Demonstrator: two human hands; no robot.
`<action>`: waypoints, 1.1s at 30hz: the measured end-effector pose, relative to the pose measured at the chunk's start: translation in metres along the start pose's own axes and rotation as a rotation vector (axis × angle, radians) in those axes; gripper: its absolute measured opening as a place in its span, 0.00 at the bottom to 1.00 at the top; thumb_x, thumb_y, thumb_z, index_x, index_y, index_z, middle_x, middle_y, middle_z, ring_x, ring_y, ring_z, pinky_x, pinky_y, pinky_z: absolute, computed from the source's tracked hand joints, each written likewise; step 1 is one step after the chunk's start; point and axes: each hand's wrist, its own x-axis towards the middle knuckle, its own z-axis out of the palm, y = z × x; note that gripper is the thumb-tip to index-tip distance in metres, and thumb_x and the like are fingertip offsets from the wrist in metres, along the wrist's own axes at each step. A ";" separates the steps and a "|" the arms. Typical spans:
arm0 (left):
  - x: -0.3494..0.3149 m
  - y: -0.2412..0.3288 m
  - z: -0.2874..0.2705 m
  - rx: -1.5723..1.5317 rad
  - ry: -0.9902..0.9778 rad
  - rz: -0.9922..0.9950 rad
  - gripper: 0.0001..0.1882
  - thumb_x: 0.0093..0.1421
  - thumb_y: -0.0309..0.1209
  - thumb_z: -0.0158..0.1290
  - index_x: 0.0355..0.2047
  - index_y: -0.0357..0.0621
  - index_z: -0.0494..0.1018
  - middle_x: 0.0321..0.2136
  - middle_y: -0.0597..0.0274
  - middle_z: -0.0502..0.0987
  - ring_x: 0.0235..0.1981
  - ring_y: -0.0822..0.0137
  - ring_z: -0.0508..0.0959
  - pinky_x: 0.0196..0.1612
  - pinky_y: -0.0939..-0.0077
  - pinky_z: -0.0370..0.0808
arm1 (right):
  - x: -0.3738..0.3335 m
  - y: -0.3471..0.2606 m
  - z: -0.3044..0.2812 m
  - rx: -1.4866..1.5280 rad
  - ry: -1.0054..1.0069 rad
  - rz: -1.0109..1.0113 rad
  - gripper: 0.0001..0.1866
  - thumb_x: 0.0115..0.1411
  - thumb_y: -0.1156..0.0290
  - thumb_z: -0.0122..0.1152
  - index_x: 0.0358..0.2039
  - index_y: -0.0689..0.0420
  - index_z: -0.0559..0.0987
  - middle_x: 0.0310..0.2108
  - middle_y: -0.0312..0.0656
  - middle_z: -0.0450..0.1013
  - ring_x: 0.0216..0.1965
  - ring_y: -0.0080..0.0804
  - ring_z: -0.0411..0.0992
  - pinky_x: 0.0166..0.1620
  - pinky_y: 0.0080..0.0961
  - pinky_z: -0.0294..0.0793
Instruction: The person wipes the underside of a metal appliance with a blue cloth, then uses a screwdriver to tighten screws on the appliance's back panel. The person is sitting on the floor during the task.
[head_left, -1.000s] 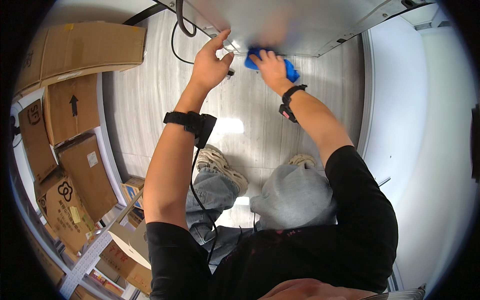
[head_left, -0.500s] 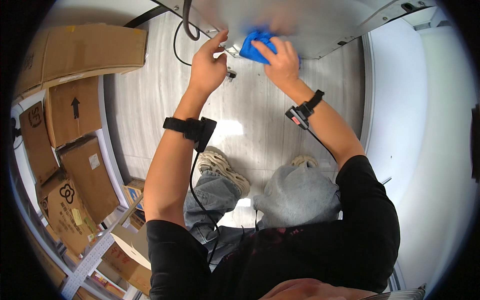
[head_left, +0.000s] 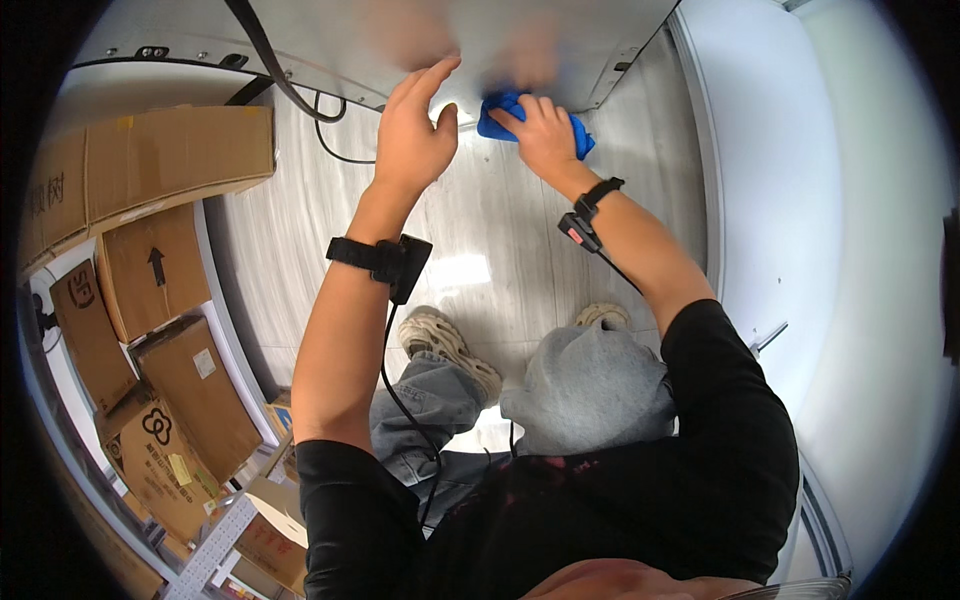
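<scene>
Blue cloth point(head_left: 491, 126): lower than half a second ago; now by the bottom edge of the metal panel point(head_left: 600, 45);
Right hand point(head_left: 546, 137): grip clamped on the cloth;
Left hand point(head_left: 414, 132): thumb and fingers apart, nothing held; panel contact unclear;
Stroke: downward shift suggests rubbing is under way

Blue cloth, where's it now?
In the head view it's at upper centre, in the right hand, by the lower edge of the metal panel. The blue cloth is to the right of the left hand.
</scene>
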 end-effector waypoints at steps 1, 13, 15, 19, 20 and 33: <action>0.000 0.002 -0.001 0.007 0.007 0.006 0.26 0.54 0.19 0.51 0.53 0.50 0.69 0.48 0.58 0.74 0.51 0.59 0.73 0.49 0.67 0.72 | 0.003 0.004 -0.012 0.026 0.075 0.017 0.27 0.46 0.78 0.58 0.47 0.35 0.77 0.36 0.37 0.65 0.37 0.37 0.65 0.35 0.33 0.64; 0.008 0.037 0.017 0.652 -0.097 0.508 0.22 0.51 0.21 0.50 0.48 0.52 0.73 0.63 0.65 0.59 0.64 0.61 0.57 0.60 0.51 0.59 | -0.010 0.039 -0.055 0.077 0.136 0.225 0.30 0.43 0.83 0.59 0.45 0.38 0.78 0.39 0.41 0.65 0.38 0.42 0.65 0.39 0.36 0.68; 0.007 0.032 0.018 0.756 -0.154 0.469 0.23 0.52 0.22 0.50 0.49 0.53 0.73 0.64 0.69 0.56 0.66 0.62 0.53 0.62 0.49 0.55 | -0.011 0.037 -0.062 0.081 0.154 0.251 0.30 0.42 0.83 0.59 0.45 0.38 0.78 0.40 0.41 0.65 0.38 0.42 0.65 0.39 0.36 0.68; 0.004 0.024 0.025 0.870 -0.208 0.390 0.24 0.52 0.25 0.52 0.51 0.57 0.72 0.67 0.74 0.49 0.68 0.65 0.46 0.65 0.44 0.46 | 0.012 0.039 -0.100 0.090 0.395 0.233 0.31 0.41 0.84 0.60 0.45 0.37 0.78 0.40 0.42 0.64 0.38 0.42 0.65 0.39 0.36 0.69; 0.004 0.024 0.028 0.866 -0.212 0.375 0.24 0.52 0.26 0.52 0.51 0.57 0.72 0.67 0.74 0.49 0.68 0.65 0.46 0.65 0.44 0.45 | 0.020 0.040 -0.114 0.087 0.471 0.224 0.31 0.40 0.84 0.60 0.45 0.37 0.78 0.40 0.42 0.64 0.38 0.43 0.65 0.39 0.36 0.69; 0.005 0.036 0.030 0.836 -0.215 0.293 0.23 0.50 0.29 0.54 0.48 0.56 0.74 0.67 0.69 0.49 0.69 0.61 0.45 0.64 0.39 0.42 | 0.024 0.037 -0.132 0.136 0.475 0.345 0.33 0.40 0.83 0.62 0.47 0.36 0.76 0.40 0.42 0.64 0.39 0.46 0.65 0.40 0.40 0.70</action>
